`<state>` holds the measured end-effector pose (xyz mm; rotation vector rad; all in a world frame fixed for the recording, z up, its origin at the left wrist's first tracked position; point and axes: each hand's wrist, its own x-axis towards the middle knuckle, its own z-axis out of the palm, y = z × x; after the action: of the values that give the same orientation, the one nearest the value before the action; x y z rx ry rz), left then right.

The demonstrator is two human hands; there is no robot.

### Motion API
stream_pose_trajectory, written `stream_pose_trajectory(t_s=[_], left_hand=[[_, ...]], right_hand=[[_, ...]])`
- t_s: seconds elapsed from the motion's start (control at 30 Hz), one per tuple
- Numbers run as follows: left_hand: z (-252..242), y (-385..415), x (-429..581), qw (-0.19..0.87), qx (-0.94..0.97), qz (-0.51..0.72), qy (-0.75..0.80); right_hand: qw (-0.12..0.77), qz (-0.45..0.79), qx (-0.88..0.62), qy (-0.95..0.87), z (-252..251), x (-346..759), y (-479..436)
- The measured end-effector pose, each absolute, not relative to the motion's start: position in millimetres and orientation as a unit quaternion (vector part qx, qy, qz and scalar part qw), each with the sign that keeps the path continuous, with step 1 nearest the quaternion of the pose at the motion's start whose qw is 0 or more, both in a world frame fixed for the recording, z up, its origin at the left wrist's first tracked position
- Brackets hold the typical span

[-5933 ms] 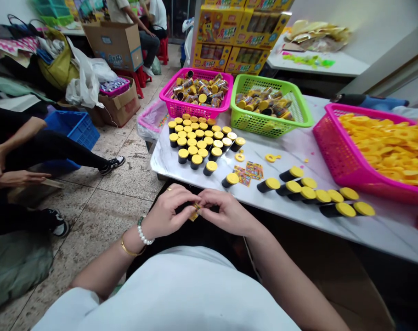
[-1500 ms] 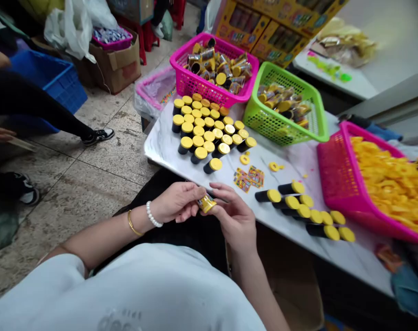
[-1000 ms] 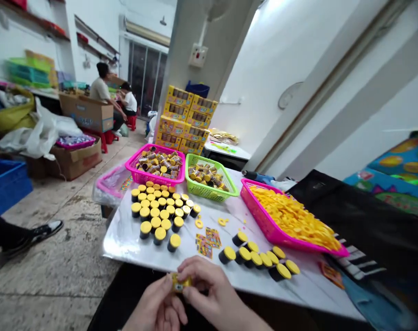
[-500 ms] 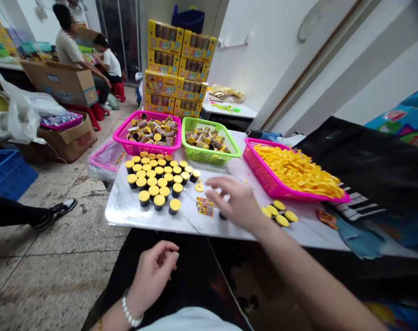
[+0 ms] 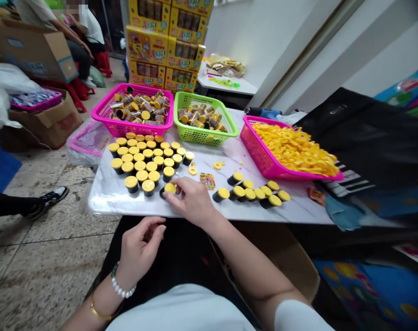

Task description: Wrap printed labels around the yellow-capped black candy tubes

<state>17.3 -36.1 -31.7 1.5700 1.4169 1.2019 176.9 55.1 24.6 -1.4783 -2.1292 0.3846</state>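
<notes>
My right hand [image 5: 191, 197] reaches over the front of the white table [image 5: 102, 195]. Its thumb and fingers close around a small black tub with a yellow lid [image 5: 169, 187], at the front right of a large cluster of like tubs [image 5: 139, 165]. My left hand [image 5: 142, 243] hovers just off the table's front edge, fingers loosely curled, with nothing visible in it. To the right of my right hand lie a printed sachet [image 5: 207, 181] and two yellow ring-shaped pieces [image 5: 193, 170]. Beyond them is a smaller group of lidded tubs [image 5: 249, 195].
Along the back stand a pink basket [image 5: 107, 123] and a green basket [image 5: 200, 136], both with small printed containers. At right, another pink basket [image 5: 260, 161] is heaped with yellow ring pieces. Yellow boxes [image 5: 149, 48] are stacked behind. A blue glove [image 5: 340, 214] hangs near the right edge.
My right hand has moved left, from beside the sachet to a tub at the front of the large cluster. The left hand stays curled below the edge. The view has tilted down.
</notes>
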Motion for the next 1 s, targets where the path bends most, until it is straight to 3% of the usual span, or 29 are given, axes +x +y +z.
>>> stream_pose_trajectory(t_s=[0.13,0.3,0.37,0.5,0.63,1.0], left_hand=[[-29,-28,23,0.372,0.631,0.447,0.514],[-38,-27,21,0.399,0.621,0.416,0.531],[-43,-30,20,0.416,0.610,0.404,0.540],[-49,-38,24,0.440,0.604,0.394,0.535],[-50,-42,29,0.462,0.597,0.390,0.527],[-49,-39,21,0.458,0.581,0.410,0.533]], right_hand=[[0.226,0.158,-0.543,-0.793,27,176,54],[0.257,0.110,-0.547,-0.789,39,210,60],[0.213,0.059,-0.579,-0.785,50,232,72],[0.025,-0.015,-0.593,-0.805,68,261,98],[-0.086,-0.024,-0.602,-0.793,63,265,107],[-0.147,-0.032,-0.569,-0.809,67,253,125]])
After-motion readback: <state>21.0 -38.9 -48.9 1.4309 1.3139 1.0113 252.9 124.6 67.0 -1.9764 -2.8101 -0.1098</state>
